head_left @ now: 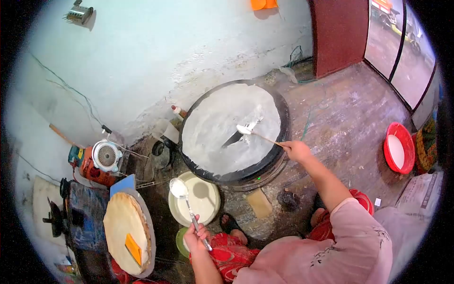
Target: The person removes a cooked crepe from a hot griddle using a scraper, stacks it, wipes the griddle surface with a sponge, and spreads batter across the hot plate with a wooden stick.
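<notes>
My right hand point(296, 151) is closed around a thin wooden stick spreader point(265, 138), whose white, batter-coated end rests over the large round griddle point(282, 118). A sheet of whitish batter point(213, 125) covers most of the griddle, with a dark bare patch point(232, 138) near the spreader's end. My left hand point(196, 235) grips the handle of a metal ladle point(178, 188). Its whitened bowl hangs above the left side of a basin of pale batter point(208, 208), and the handle slants down past my fingers.
On the left lies a stack of thin round flatbreads point(118, 217) with an orange folded piece point(134, 248) on top. Beyond it stands a blower point(105, 155). A red basin point(410, 146) sits on the floor at right. A brown square piece point(259, 203) lies before the griddle.
</notes>
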Motion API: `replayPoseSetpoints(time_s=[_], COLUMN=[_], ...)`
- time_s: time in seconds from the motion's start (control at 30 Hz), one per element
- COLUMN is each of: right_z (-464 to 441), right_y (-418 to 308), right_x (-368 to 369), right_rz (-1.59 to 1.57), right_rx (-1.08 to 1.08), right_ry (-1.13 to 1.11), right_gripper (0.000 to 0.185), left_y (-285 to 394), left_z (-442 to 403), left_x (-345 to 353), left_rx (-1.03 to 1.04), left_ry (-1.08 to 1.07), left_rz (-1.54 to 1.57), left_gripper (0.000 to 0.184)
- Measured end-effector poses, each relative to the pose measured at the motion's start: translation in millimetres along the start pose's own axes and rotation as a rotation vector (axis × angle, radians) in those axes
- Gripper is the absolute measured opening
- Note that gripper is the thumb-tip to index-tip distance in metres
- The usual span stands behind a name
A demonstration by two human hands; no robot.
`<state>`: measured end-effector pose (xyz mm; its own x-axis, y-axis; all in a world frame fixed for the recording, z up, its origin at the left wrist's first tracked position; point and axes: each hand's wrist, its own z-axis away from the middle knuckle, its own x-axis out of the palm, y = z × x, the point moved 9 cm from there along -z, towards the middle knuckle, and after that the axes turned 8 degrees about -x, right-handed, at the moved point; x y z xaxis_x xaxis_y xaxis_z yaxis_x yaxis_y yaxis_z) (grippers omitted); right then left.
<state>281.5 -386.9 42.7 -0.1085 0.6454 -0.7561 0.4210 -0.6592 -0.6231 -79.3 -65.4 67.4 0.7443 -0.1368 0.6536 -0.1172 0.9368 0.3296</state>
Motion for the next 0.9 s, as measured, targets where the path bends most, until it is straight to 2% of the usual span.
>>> replayPoseSetpoints(time_s=[0.07, 0.1, 0.13, 0.2, 0.23, 0.33, 0.43, 0.53, 0.63, 0.67, 0.73, 0.77, 0.83, 0.9], right_z=[15, 23, 24, 28, 31, 34, 34, 47, 72, 75, 65, 61, 53, 57], right_y=[-5, 3, 15, 48, 22, -30, -43, 7, -36, -44, -75, -79, -80, -61], right_x=[-17, -26, -16, 7, 17, 64, 64, 45, 57, 77, 87, 83, 78, 77], right_rz=[-0.039, -0.168, -0.164, -0.208, -0.170, -0.109, -0.261, -0.206, -0.106, -0.217, -0.231, -0.236, -0.292, -0.283], right_rx=[0.082, 0.201, 0.197, 0.236, 0.088, -0.008, 0.013, 0.121, 0.013, 0.126, -0.040, -0.043, -0.013, 0.089], right_ry=[-0.087, -0.049, -0.053, 0.122, 0.172, 0.074, -0.035, 0.182, 0.189, 0.108, 0.082, 0.080, 0.020, 0.105], right_gripper=[0.026, 0.025, 0.025, 0.025, 0.024, 0.024, 0.025, 0.025, 0.025, 0.025, 0.025, 0.025, 0.025, 0.025], left_y=[3, 2, 0, 0, 0, 1, 0, 1, 0, -1, -3, -6, -10, -14], left_z=[0, 3, 5, 6, 6, 1, 8, 15, 23, 24, 28, 29, 38, 38], left_x=[-5, -2, -1, -3, -4, -9, -10, -11, -3, -1, 13, 17, 31, 39], left_rx=[0.001, -0.011, -0.023, -0.029, -0.033, -0.086, -0.084, -0.086, -0.078, -0.078, -0.007, -0.036, 0.006, 0.036], left_ry=[-0.002, -0.011, -0.017, -0.008, -0.001, -0.108, -0.124, -0.196, -0.216, -0.215, -0.234, -0.223, -0.203, -0.151], left_rz=[-0.016, -0.022, -0.026, -0.051, -0.083, -0.085, -0.139, -0.199, -0.264, -0.260, -0.419, -0.409, -0.476, -0.543], left_gripper=[0.031, 0.032, 0.032, 0.032, 0.033, 0.032, 0.033, 0.035, 0.031, 0.031, 0.030, 0.030, 0.028, 0.025])
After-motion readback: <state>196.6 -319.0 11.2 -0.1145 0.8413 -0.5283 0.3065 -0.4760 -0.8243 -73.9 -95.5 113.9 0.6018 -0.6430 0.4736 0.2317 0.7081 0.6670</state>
